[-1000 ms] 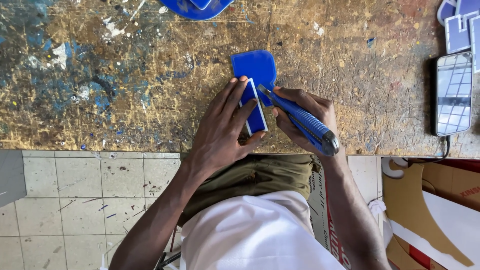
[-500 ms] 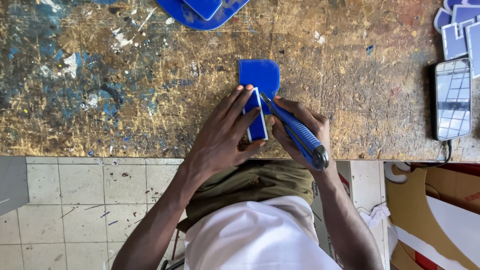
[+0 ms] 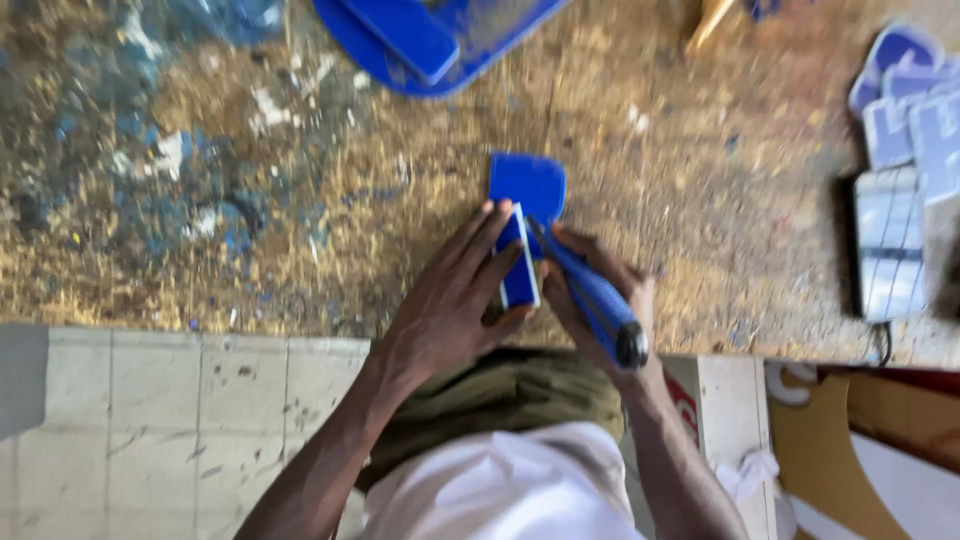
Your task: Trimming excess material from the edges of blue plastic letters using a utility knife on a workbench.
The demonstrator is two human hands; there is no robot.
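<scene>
My left hand (image 3: 455, 300) grips a small blue piece with white edges (image 3: 518, 265), held on edge against the worn workbench (image 3: 250, 230). My right hand (image 3: 600, 290) is closed around a blue-handled knife (image 3: 595, 300), its tip at the top of the small piece. Just beyond lies a flat blue piece with rounded corners (image 3: 528, 182). The picture is blurred by motion.
A large blue sheet (image 3: 430, 40) lies at the bench's far edge. Several pale blue cut pieces (image 3: 900, 110) and a phone-like flat object (image 3: 890, 255) sit at the right. Tiled floor (image 3: 170, 420) shows below left, brown cardboard (image 3: 850, 440) below right.
The view has drifted down the frame and blurred. Both hands keep their grip on the small blue piece and the knife; the knife handle has swung slightly more upright.
</scene>
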